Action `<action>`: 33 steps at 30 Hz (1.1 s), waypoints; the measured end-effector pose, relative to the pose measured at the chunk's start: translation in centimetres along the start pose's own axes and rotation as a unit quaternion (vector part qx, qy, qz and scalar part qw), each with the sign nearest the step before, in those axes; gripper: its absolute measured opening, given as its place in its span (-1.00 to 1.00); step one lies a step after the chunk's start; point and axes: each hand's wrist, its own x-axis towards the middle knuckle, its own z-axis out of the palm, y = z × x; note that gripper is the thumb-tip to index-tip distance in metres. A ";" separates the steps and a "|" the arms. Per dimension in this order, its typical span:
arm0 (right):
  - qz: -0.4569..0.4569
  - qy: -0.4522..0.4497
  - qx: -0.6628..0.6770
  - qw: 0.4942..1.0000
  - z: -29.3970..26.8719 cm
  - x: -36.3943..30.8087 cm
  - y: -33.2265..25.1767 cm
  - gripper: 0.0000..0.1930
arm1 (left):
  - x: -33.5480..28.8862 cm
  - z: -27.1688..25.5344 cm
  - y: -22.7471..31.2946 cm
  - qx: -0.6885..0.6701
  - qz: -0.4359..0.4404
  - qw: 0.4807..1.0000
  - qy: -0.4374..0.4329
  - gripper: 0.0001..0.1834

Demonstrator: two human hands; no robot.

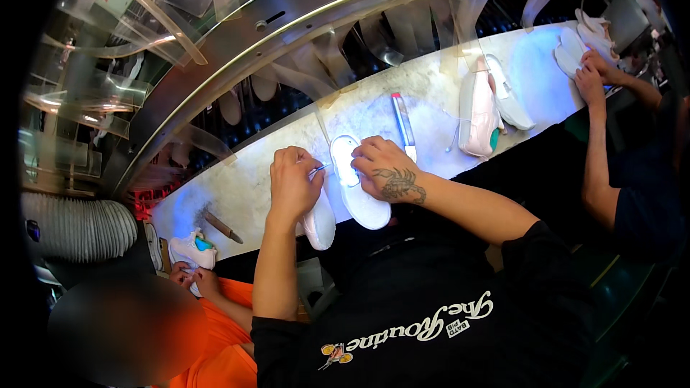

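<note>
A white shoe sole [368,207] lies inner side up on the pale bench, brightly lit at its far half. My right hand [387,169] grips its right edge, with the fingers curled over the rim. Left of it, my left hand [295,181] is closed in a pinch around a thin, pen-like tool [320,167], whose tip points toward the sole. A second white sole [319,224] lies below and beside the left hand, partly covered by it. I cannot tell whether the left hand also touches that sole.
A white-and-red tube [402,121] lies beyond my right hand. Right of it are a pale pink shoe [479,113] and a white sole [512,100]. A brush [221,225] lies left. Co-workers handle shoe parts at both ends. Plastic strips hang from a metal frame [287,17].
</note>
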 end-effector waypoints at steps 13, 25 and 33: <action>0.001 0.070 0.093 0.993 1.5 -0.4 1.4 -0.84 | 1.7 0.9 0.3 -0.087 -0.011 0.994 -0.065 -0.79; 0.076 0.083 0.106 0.988 3.6 0.7 -1.1 -0.89 | 0.2 0.4 0.1 -0.020 0.067 0.995 -0.068 -0.87; 0.038 0.122 0.117 0.985 3.8 0.3 -0.4 -0.89 | 0.3 0.5 0.1 -0.016 0.073 0.994 -0.078 -0.91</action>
